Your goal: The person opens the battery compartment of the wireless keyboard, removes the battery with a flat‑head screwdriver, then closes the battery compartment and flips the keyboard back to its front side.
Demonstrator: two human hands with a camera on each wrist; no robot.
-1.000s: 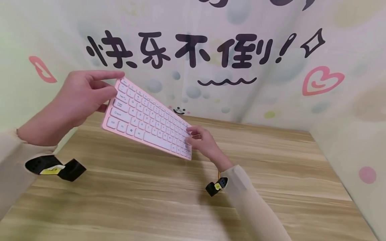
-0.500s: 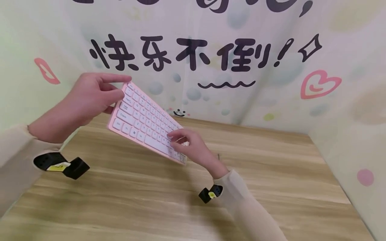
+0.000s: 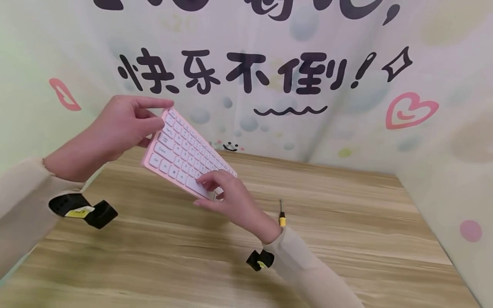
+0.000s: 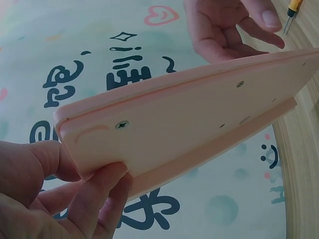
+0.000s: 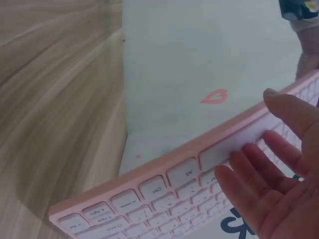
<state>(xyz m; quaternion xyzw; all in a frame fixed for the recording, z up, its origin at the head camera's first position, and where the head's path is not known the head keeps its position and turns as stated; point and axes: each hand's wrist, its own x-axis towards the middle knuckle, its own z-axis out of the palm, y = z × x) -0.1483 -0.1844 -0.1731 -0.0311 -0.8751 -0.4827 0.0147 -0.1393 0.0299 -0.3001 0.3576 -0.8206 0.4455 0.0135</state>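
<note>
A pink keyboard (image 3: 184,150) with white keys is held tilted above the table, its keys facing me. My left hand (image 3: 129,124) pinches its left end, thumb on the key side and other fingers behind. In the left wrist view the pink underside (image 4: 184,117) shows several small screws and holes and a raised ridge along one edge. My right hand (image 3: 231,196) is over the right part of the keys, covering some of them. Its fingers are relaxed and slightly bent in the right wrist view (image 5: 271,184), close to the keys; whether they touch cannot be told.
On the wooden table (image 3: 346,239), beyond the right wrist, lies a screwdriver (image 3: 282,219) with a yellow and black handle. A printed white backdrop (image 3: 215,25) stands behind the table, with side panels left and right. Black wrist cameras (image 3: 82,209) sit on both sleeves.
My right hand has slid left along the keyboard, from its right end toward the space bar. Left hand and keyboard have shifted slightly right in view. The screwdriver has come into sight.
</note>
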